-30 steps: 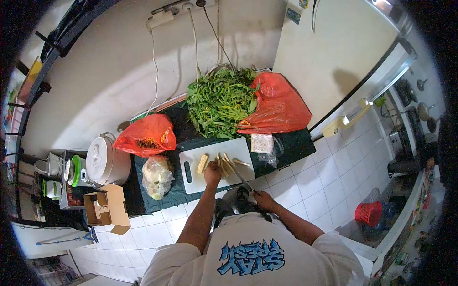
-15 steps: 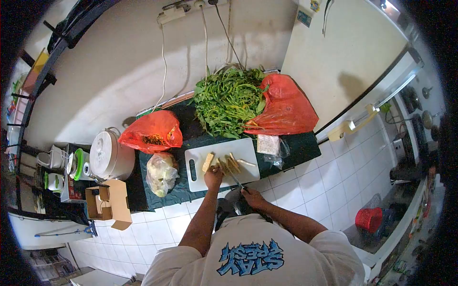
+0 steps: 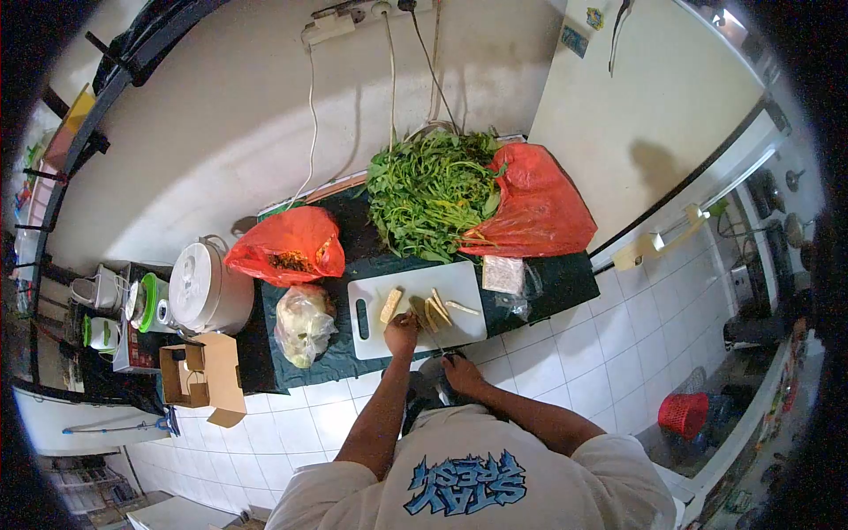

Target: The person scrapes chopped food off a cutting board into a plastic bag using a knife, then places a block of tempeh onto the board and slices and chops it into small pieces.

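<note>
A white cutting board (image 3: pixel 371 343) carries a thick block of what looks like tempeh (image 3: pixel 390 306) at its left and several cut tempeh strips (image 3: pixel 436 311) right of it. My left hand (image 3: pixel 401 334) is on the board with its fingers bent together beside the knife; whatever lies under the fingertips is hidden. In my right hand (image 3: pixel 461 374), at the board's front edge, is the handle of a knife (image 3: pixel 427 320). Its blade points away from me over the board, between my left fingers and the strips.
Leafy greens (image 3: pixel 433 194) are piled behind the board, against a red plastic bag (image 3: pixel 548 208). A wrapped pale block (image 3: pixel 503 275) lies right. Leftward are another red bag (image 3: pixel 287 247), a clear bag of vegetables (image 3: pixel 305 325), a white rice cooker (image 3: pixel 210 287) and an open cardboard box (image 3: pixel 228 375).
The view has shifted slightly. The knife blade has moved a little and is now by my left fingertips; my right hand sits closer to the board's edge. The strips look slightly more spread.
</note>
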Demonstrator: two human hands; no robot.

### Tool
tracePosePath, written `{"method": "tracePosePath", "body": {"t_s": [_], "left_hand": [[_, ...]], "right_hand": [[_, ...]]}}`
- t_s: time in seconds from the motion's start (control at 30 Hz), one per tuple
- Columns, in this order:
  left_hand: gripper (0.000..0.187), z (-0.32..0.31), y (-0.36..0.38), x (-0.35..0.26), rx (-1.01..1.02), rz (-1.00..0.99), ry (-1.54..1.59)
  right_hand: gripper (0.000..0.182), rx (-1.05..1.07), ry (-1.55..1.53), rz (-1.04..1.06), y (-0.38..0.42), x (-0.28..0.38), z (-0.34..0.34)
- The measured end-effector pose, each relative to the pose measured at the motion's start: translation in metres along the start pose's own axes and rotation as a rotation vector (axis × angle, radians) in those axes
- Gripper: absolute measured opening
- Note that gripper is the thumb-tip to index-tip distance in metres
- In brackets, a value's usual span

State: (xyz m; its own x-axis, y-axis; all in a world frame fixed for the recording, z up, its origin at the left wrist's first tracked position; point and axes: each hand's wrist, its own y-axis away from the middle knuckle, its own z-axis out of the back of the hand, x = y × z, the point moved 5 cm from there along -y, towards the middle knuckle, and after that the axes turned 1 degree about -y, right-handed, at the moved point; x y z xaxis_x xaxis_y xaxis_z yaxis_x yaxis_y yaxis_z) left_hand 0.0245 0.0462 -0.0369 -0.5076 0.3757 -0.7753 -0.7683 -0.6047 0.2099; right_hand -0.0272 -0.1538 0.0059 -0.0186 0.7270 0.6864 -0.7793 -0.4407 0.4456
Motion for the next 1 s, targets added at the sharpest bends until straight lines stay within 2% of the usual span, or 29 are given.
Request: {"method": "tracePosePath", "body": {"t_s": [0.07,0.17,0.27,0.67,0.77,0.83,0.9,1.0], "left_hand": [[0.028,0.003,0.004,-0.009,0.0,0.017,-0.009],[0.027,0.003,0.004,-0.008,-0.02,0.002,-0.038],[0.026,0.005,0.006,-0.011,-0.05,-0.042,-0.047],[0.027,0.008,0.008,-0.015,-0.02,-0.017,0.021],[0.029,0.004,0.007,-0.008,0.001,0.005,0.088],[0.029,0.001,0.003,-0.001,0.009,0.013,0.117],[0.028,-0.002,0.0,0.001,-0.006,-0.008,-0.008],[0.029,-0.002,0.001,0.001,-0.021,-0.031,0.078]], "right_hand": [[0.056,0.046,0.024,-0.043,0.003,0.002,-0.001],[0.052,0.02,0.04,0.029,0.005,0.011,0.0],[0.047,0.014,-0.125,-0.062,0.003,0.004,-0.008],[0.044,-0.096,-0.14,0.026,0.009,0.011,0.001],[0.046,-0.06,-0.003,0.111,0.013,0.022,0.006],[0.049,-0.057,0.009,0.086,0.01,0.017,0.003],[0.05,-0.039,-0.036,0.021,0.007,0.012,-0.001],[0.053,-0.016,-0.096,-0.047,0.006,0.006,-0.004]]}}
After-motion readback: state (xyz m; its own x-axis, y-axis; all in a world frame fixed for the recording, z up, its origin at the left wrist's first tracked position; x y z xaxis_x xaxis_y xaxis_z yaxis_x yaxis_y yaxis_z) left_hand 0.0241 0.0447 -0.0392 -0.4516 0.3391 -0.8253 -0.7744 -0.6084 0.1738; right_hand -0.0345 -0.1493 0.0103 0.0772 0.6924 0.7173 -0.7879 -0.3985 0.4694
